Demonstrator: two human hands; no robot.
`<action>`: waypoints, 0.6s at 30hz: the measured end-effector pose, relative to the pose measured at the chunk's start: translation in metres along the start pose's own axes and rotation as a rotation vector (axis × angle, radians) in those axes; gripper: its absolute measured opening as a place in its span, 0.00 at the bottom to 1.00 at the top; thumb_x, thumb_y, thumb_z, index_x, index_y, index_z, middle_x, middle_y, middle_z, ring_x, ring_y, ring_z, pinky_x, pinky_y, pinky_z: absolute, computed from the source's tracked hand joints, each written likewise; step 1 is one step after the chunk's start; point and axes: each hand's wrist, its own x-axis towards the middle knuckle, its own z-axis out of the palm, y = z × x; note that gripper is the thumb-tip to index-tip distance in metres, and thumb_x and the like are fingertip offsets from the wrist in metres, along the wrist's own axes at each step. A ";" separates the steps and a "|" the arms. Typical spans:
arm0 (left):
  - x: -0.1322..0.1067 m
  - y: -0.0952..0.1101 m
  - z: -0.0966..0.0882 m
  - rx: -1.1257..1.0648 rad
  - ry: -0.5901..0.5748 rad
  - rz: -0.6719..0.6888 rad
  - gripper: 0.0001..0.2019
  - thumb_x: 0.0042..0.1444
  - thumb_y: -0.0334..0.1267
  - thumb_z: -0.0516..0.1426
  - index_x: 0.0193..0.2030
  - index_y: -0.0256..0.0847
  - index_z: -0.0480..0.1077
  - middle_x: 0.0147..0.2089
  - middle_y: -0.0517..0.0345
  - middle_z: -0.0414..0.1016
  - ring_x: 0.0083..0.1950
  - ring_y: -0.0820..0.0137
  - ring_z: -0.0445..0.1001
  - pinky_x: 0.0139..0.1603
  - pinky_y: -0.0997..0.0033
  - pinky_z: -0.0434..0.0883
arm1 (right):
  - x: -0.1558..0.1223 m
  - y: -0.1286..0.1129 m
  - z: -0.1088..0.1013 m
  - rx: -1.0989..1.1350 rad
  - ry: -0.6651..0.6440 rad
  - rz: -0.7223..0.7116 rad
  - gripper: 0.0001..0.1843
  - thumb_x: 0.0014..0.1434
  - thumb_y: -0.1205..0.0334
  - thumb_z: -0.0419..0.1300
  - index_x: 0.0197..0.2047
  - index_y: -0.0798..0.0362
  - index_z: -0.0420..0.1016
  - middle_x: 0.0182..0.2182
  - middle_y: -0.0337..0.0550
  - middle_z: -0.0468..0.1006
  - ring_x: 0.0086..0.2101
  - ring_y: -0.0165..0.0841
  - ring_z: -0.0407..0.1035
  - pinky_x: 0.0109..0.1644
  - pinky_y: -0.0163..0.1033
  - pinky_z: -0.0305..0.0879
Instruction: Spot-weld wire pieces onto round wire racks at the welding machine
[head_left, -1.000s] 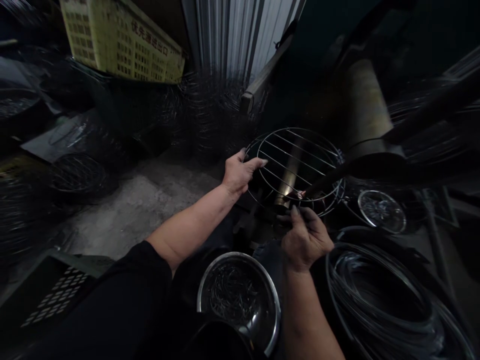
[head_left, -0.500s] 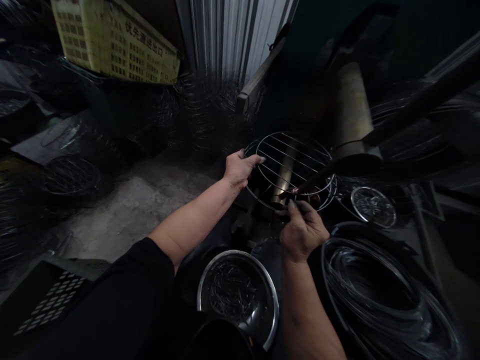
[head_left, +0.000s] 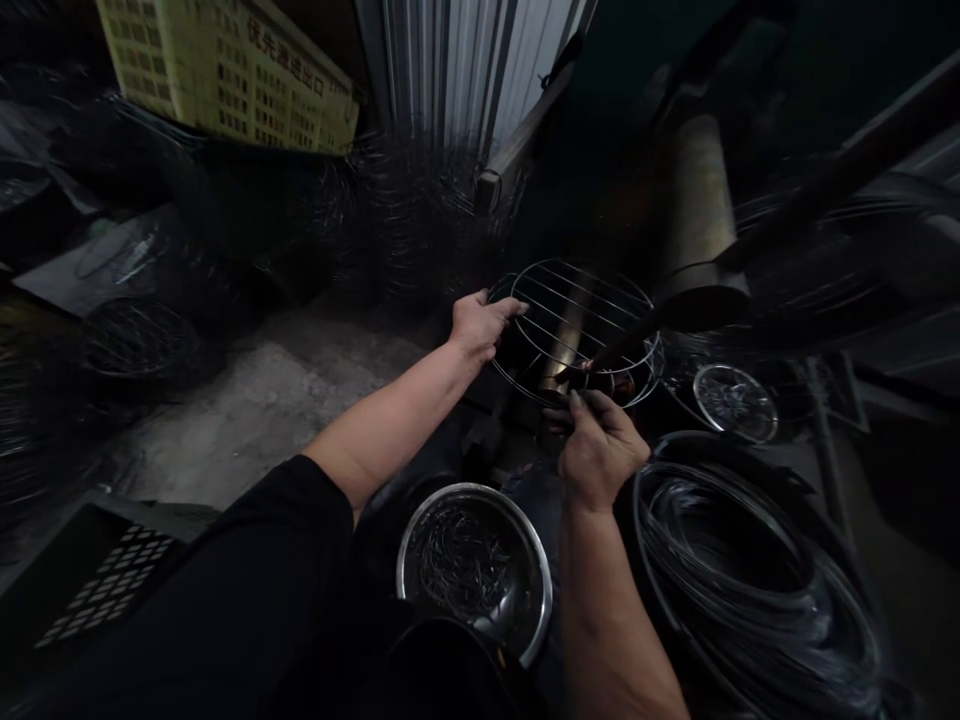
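Observation:
A round wire rack (head_left: 581, 325) with parallel cross wires sits in front of me, under a dark machine arm (head_left: 675, 310) whose tip glows at the rack's near rim. My left hand (head_left: 480, 325) grips the rack's left rim, fingers curled over the wire. My right hand (head_left: 596, 445) is at the near rim, fingers pinched close to the glowing tip; what it pinches is too small and dark to name. A brass cylinder (head_left: 562, 350) shows under the rack.
A steel bowl (head_left: 476, 565) of short wire pieces sits below my hands. Large coils of black wire rings (head_left: 750, 570) lie at the right, with a smaller steel bowl (head_left: 735, 400) beyond. Stacked wire racks (head_left: 420, 220), a yellow crate (head_left: 225, 75) and bare concrete floor (head_left: 247, 420) are to the left.
Both hands keep their hold on the rack. The view has drifted slightly, so rack and hands sit a little left and higher than before.

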 end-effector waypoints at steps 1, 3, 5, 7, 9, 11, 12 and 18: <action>0.000 0.000 0.000 -0.002 0.000 0.000 0.11 0.46 0.26 0.65 0.24 0.38 0.67 0.20 0.64 0.66 0.19 0.79 0.59 0.19 0.76 0.50 | 0.000 0.001 0.002 0.013 0.012 -0.005 0.18 0.44 0.53 0.72 0.35 0.56 0.78 0.27 0.38 0.79 0.23 0.35 0.77 0.22 0.35 0.72; 0.000 0.001 0.001 -0.003 -0.003 0.004 0.11 0.47 0.25 0.65 0.24 0.38 0.66 0.20 0.64 0.66 0.19 0.80 0.59 0.20 0.75 0.50 | 0.000 0.004 0.003 0.030 0.024 -0.020 0.18 0.44 0.53 0.72 0.34 0.56 0.78 0.27 0.38 0.79 0.23 0.35 0.77 0.25 0.37 0.75; -0.002 0.003 0.001 0.006 0.002 0.009 0.11 0.47 0.25 0.65 0.24 0.37 0.66 0.20 0.63 0.66 0.20 0.79 0.59 0.20 0.75 0.51 | 0.001 0.006 0.003 0.034 0.023 -0.024 0.18 0.45 0.52 0.71 0.34 0.56 0.77 0.27 0.38 0.79 0.23 0.35 0.77 0.26 0.38 0.76; -0.005 0.005 0.000 0.029 0.006 0.001 0.12 0.48 0.24 0.65 0.24 0.37 0.66 0.21 0.62 0.66 0.21 0.79 0.61 0.22 0.75 0.53 | 0.002 0.009 0.001 0.008 0.026 -0.036 0.18 0.46 0.52 0.70 0.34 0.56 0.78 0.27 0.38 0.78 0.23 0.35 0.76 0.26 0.39 0.76; -0.007 0.006 0.001 0.055 0.002 -0.017 0.11 0.49 0.25 0.65 0.25 0.37 0.66 0.22 0.62 0.65 0.23 0.78 0.62 0.23 0.76 0.53 | 0.003 0.011 0.000 -0.038 0.046 -0.071 0.17 0.46 0.52 0.70 0.34 0.56 0.78 0.27 0.37 0.78 0.24 0.34 0.76 0.27 0.39 0.76; -0.008 0.005 0.002 0.063 0.004 -0.027 0.11 0.50 0.28 0.66 0.27 0.37 0.66 0.24 0.62 0.66 0.25 0.78 0.64 0.24 0.77 0.54 | 0.005 0.014 0.001 -0.064 0.057 -0.103 0.16 0.47 0.53 0.70 0.34 0.55 0.78 0.26 0.36 0.77 0.24 0.33 0.76 0.28 0.38 0.76; -0.007 0.004 0.003 0.057 0.011 -0.032 0.12 0.50 0.28 0.67 0.28 0.37 0.66 0.25 0.61 0.66 0.27 0.77 0.65 0.25 0.78 0.56 | 0.006 0.015 0.002 -0.062 0.050 -0.108 0.14 0.48 0.53 0.69 0.33 0.55 0.78 0.27 0.36 0.76 0.25 0.33 0.76 0.28 0.38 0.76; -0.001 0.003 0.001 -0.002 -0.012 -0.101 0.10 0.51 0.29 0.67 0.36 0.38 0.71 0.32 0.58 0.72 0.43 0.68 0.76 0.36 0.76 0.69 | 0.000 -0.002 -0.026 -0.180 -0.119 -0.178 0.09 0.56 0.58 0.66 0.39 0.53 0.78 0.35 0.38 0.78 0.30 0.31 0.76 0.34 0.37 0.75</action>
